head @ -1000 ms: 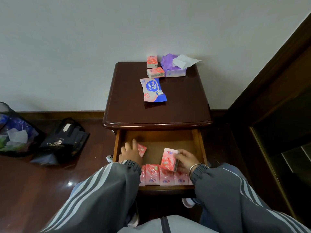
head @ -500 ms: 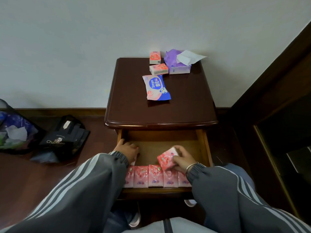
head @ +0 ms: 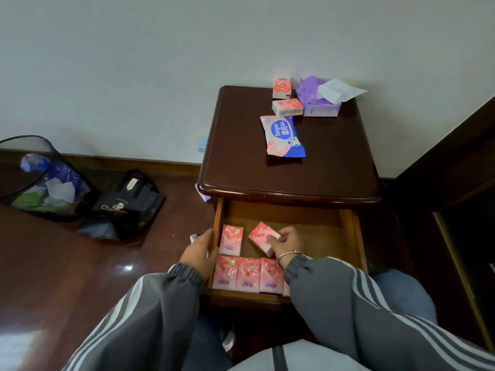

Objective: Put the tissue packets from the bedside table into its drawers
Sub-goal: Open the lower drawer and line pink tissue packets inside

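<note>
soft, even indoor light with faint shadows. a bright glare patch sits on the glossy floor point(head: 126, 267). wide-angle bending and slight blur at the edges.

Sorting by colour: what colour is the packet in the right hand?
Pink packet gripped by the right hand; head view shows it best.

My right hand point(head: 288, 243) pinches a tilted pink tissue packet point(head: 260, 236) inside the open drawer point(head: 351, 231); my left hand point(head: 199, 253) rests on its left wall.

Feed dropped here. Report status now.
Left grip resting on drawer wall. Right grip pinching tilted pink packet inside drawer. Two pink packets left on tabletop. Nothing blocking.
</note>
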